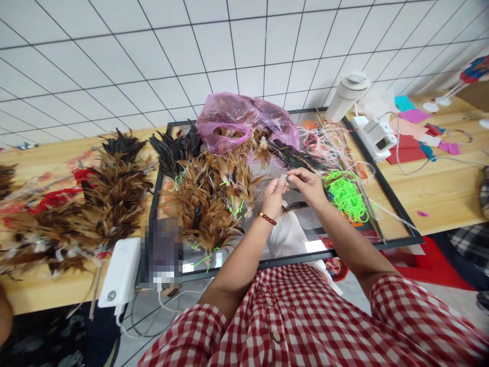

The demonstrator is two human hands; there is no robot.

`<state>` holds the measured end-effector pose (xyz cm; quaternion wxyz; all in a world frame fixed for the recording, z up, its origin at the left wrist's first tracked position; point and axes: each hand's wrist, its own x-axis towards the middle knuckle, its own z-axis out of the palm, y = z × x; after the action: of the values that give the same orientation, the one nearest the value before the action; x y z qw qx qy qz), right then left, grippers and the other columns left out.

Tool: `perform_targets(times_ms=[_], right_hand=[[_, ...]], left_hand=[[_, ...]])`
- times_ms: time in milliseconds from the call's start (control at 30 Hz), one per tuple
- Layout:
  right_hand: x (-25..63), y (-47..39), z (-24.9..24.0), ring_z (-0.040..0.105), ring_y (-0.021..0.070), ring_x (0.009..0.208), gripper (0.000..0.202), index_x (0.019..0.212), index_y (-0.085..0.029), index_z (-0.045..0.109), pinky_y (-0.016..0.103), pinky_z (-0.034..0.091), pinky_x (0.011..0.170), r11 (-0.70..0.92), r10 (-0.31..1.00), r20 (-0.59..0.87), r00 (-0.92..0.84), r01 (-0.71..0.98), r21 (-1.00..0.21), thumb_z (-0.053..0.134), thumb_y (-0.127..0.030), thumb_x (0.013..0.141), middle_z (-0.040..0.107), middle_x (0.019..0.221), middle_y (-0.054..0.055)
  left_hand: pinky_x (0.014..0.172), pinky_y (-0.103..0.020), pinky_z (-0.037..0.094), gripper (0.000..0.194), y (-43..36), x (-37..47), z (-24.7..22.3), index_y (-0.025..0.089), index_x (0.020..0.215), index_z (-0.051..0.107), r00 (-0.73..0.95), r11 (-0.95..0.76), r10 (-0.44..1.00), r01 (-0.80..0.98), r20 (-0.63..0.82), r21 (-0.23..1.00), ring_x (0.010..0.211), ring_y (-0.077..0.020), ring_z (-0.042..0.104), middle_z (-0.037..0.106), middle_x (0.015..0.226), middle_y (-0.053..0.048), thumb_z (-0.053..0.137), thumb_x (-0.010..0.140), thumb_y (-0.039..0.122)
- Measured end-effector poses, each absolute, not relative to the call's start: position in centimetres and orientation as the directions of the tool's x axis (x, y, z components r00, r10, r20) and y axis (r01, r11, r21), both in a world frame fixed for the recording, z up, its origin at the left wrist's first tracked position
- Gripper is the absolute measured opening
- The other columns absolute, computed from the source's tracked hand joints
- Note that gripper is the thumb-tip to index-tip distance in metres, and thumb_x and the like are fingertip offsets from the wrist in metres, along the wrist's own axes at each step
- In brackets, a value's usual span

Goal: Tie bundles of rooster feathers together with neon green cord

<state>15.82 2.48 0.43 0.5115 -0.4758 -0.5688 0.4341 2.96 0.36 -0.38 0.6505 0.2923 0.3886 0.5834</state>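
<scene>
My left hand [274, 196] and my right hand [310, 187] meet above the glass-topped black frame [401, 232]. Both are closed in a pinch, fingertips close together. A small whitish bit [283, 178] shows at the left fingertips; its kind is too small to tell, and what the right fingers pinch is hidden. Just below the hands is a dark feather [296, 206]; whether it is held or lying there I cannot tell. To the left are bunches of brown feathers [206, 188], some tied with green string. A bright green bundle of cord [346, 196] lies right of my right wrist.
A pink plastic bag [248, 114] with feathers stands behind the hands. Pale ribbons [328, 142], a white cylinder [347, 94] and a charger [376, 137] sit at back right. More feathers [118, 193] and a white power bank [121, 270] lie left. People sit at both sides.
</scene>
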Motion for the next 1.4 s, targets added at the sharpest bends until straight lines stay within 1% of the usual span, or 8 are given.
perform_targets(times_ms=[200, 433, 600, 767, 867, 1033, 1200, 1400], right_hand=[[16.5, 2.3, 0.9, 0.061, 0.0152, 0.073, 0.040, 0.075, -0.022, 0.078, 0.031, 0.054, 0.068, 0.205, 0.969, 0.190, -0.160, 0.082, -0.975, 0.082, -0.062, 0.078, 0.066, 0.081, 0.003], [16.5, 5.4, 0.9, 0.058, 0.0159, 0.069, 0.034, 0.079, -0.021, 0.074, 0.032, 0.051, 0.068, 0.211, 0.968, 0.171, -0.183, 0.228, -0.951, 0.075, -0.055, 0.085, 0.066, 0.077, 0.002], [14.7, 11.6, 2.3, 0.066, 0.0250, 0.095, 0.027, 0.110, -0.018, 0.080, 0.038, 0.051, 0.087, 0.367, 0.918, 0.345, -0.196, 0.749, -0.552, 0.065, -0.022, 0.088, 0.072, 0.106, 0.011], [14.0, 13.8, 3.7, 0.067, 0.0314, 0.103, 0.029, 0.107, -0.014, 0.081, 0.041, 0.048, 0.087, 0.322, 0.940, 0.186, -0.286, 0.924, -0.207, 0.058, -0.022, 0.092, 0.073, 0.119, 0.018], [15.0, 12.8, 4.0, 0.068, 0.0284, 0.096, 0.025, 0.094, -0.016, 0.081, 0.039, 0.047, 0.083, 0.293, 0.934, 0.292, -0.205, 0.909, -0.297, 0.057, -0.023, 0.091, 0.077, 0.103, 0.015], [15.8, 7.6, 3.9, 0.057, 0.0174, 0.065, 0.016, 0.080, -0.018, 0.076, 0.032, 0.043, 0.066, 0.301, 0.930, 0.364, -0.051, 0.674, -0.674, 0.065, -0.031, 0.083, 0.069, 0.071, 0.004], [14.1, 2.2, 2.9, 0.053, 0.0132, 0.057, 0.024, 0.071, -0.021, 0.071, 0.029, 0.044, 0.060, 0.114, 0.993, 0.118, 0.007, 0.201, -0.973, 0.075, -0.044, 0.076, 0.065, 0.062, 0.000], [12.3, 1.2, 1.6, 0.038, 0.0065, 0.048, 0.035, 0.057, -0.019, 0.067, 0.024, 0.032, 0.051, -0.129, 0.990, -0.134, 0.042, -0.109, -0.986, 0.089, -0.047, 0.058, 0.056, 0.051, -0.003]], left_hand=[[0.071, -0.027, 0.045, 0.059, 0.0, 3.2, -1.3, 0.017, 0.071, 0.068, 0.138, 0.134, 0.988, -0.497, -0.075, 0.858, 0.062, -0.0091, 0.047, 0.052, 0.059, 0.005, 0.083, 0.064, 0.074], [0.067, -0.025, 0.042, 0.043, 0.2, 3.4, -1.2, 0.018, 0.067, 0.061, 0.078, 0.214, 0.974, -0.626, -0.213, 0.750, 0.057, -0.0088, 0.051, 0.044, 0.053, 0.006, 0.081, 0.081, 0.053], [0.069, -0.026, 0.046, 0.039, 0.5, 3.0, -0.4, 0.018, 0.066, 0.057, 0.086, 0.255, 0.952, -0.752, -0.293, 0.607, 0.052, -0.0083, 0.050, 0.037, 0.049, 0.008, 0.078, 0.087, 0.043], [0.067, -0.026, 0.046, 0.039, 0.6, 2.9, -0.2, 0.017, 0.065, 0.056, 0.084, 0.250, 0.948, -0.795, -0.308, 0.552, 0.050, -0.0084, 0.049, 0.036, 0.047, 0.009, 0.078, 0.088, 0.040], [0.066, -0.025, 0.046, 0.038, 0.7, 2.9, -0.1, 0.017, 0.065, 0.055, 0.083, 0.252, 0.942, -0.815, -0.325, 0.522, 0.050, -0.0085, 0.049, 0.037, 0.047, 0.008, 0.075, 0.091, 0.036], [0.072, -0.025, 0.050, 0.033, 0.8, 2.8, 0.2, 0.018, 0.071, 0.053, 0.059, 0.253, 0.921, -0.842, -0.385, 0.476, 0.062, -0.0090, 0.058, 0.047, 0.059, 0.005, 0.071, 0.094, 0.033], [0.079, -0.027, 0.053, 0.026, 1.0, 2.6, 0.3, 0.018, 0.076, 0.055, 0.028, 0.237, 0.901, -0.867, -0.432, 0.438, 0.075, -0.0112, 0.065, 0.067, 0.079, -0.001, 0.064, 0.097, 0.031], [0.079, -0.029, 0.052, 0.030, 1.0, 2.5, 0.5, 0.017, 0.072, 0.056, 0.076, 0.265, 0.916, -0.852, -0.394, 0.451, 0.075, -0.0123, 0.064, 0.071, 0.089, -0.004, 0.063, 0.098, 0.031]])
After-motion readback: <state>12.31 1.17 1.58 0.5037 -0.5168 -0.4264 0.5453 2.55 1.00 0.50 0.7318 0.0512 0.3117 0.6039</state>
